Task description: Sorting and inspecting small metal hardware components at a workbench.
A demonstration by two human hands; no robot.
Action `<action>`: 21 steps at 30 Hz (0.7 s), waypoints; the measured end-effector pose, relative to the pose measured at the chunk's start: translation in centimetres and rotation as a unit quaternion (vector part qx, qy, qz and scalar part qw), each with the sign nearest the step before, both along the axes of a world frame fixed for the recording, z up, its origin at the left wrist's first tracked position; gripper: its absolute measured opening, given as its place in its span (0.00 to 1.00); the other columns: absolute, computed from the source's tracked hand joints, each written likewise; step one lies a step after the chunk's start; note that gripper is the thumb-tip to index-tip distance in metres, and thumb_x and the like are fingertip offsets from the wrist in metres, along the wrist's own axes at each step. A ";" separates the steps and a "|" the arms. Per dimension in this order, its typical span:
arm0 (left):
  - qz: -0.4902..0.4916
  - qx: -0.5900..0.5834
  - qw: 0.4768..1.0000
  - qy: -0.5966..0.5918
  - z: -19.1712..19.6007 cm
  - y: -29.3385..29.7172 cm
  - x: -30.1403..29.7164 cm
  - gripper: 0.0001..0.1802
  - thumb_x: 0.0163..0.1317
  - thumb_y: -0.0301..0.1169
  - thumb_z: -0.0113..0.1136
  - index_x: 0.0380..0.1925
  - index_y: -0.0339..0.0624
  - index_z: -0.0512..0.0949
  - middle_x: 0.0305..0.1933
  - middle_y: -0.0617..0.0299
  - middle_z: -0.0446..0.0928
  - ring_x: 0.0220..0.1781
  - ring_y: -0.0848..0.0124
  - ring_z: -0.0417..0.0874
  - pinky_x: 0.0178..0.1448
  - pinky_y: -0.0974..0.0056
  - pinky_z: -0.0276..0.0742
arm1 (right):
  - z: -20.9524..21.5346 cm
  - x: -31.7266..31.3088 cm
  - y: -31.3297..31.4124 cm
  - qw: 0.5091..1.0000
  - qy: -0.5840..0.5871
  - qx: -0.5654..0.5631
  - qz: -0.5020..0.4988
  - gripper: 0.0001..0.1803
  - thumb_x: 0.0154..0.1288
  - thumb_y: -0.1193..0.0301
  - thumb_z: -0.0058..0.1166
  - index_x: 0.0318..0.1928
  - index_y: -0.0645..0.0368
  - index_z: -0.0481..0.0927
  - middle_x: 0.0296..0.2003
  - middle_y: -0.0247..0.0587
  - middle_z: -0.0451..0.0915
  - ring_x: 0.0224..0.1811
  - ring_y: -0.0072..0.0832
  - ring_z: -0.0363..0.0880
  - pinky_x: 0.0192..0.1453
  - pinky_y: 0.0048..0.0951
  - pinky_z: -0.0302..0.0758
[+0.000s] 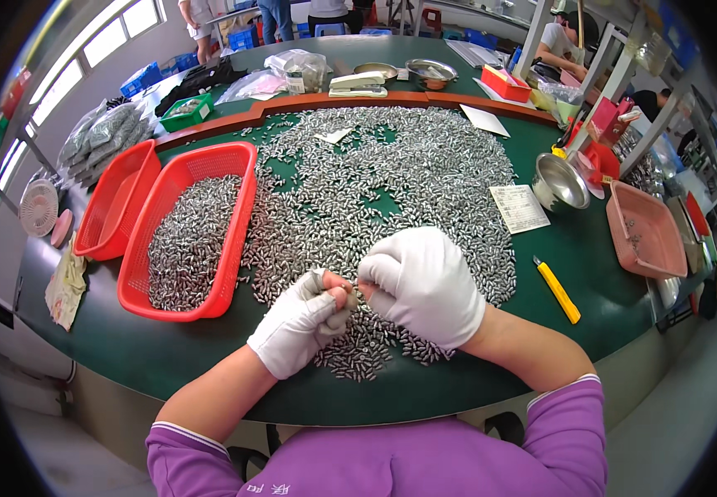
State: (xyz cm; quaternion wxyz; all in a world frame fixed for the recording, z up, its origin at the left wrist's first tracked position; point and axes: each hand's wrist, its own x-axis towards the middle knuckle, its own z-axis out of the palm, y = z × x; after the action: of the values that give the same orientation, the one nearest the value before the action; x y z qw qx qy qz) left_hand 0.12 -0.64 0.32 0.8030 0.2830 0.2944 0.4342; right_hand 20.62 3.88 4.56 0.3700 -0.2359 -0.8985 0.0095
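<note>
At near edge of the bench, both gloved hands meet over the heap of small metal parts. Left hand is curled narrow w/ bare fingertips pinching what looks like one part; right hand is fisted tight, fingertips at the same spot, contents hidden. Looks like mid-sort: checking or picking a single piece. Next move prob. calls for a steady pinch and a drop into the basket at left w/o scattering the heap.

Counts: 2 red baskets, the near one part-filled, the far one apparently empty; 1 yellow knife at right; 1 steel bowl; 1 pink tray at right edge; parts too many to count.
</note>
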 end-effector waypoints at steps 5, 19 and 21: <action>0.142 0.073 0.987 0.029 1.7 1.6 -2.3 0.04 0.71 0.28 0.54 0.43 0.45 0.72 0.38 0.64 0.75 0.25 0.82 0.63 0.28 0.77 0.60 | 2.4 3.0 0.2 0.987 -0.046 0.011 -0.156 0.12 0.53 0.71 0.65 0.40 0.56 0.82 0.34 0.39 0.82 0.37 0.40 0.81 0.43 0.39 0.77; 0.256 0.373 0.481 0.751 3.2 4.1 -13.3 0.05 0.59 0.22 0.61 0.33 0.36 0.75 0.37 0.49 0.77 0.40 0.55 0.81 0.47 0.57 0.76 | -1.7 19.1 -4.9 0.781 -0.177 -0.237 -0.550 0.29 0.55 0.58 0.66 0.55 0.57 0.80 0.50 0.45 0.80 0.51 0.43 0.80 0.56 0.40 0.76; 0.294 0.387 0.469 0.737 3.9 3.6 -12.7 0.05 0.57 0.20 0.62 0.32 0.35 0.75 0.38 0.52 0.77 0.40 0.55 0.80 0.47 0.57 0.76 | -2.9 18.9 -5.1 0.788 -0.134 -0.226 -0.557 0.23 0.56 0.61 0.66 0.51 0.58 0.82 0.48 0.45 0.81 0.48 0.43 0.81 0.53 0.40 0.77</action>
State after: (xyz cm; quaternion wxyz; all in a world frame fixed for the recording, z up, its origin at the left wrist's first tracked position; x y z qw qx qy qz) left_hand -12.54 2.94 4.22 -0.0775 0.6774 0.6450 0.3450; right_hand 39.49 -1.21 1.67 0.1231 -0.7713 -0.6239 -0.0269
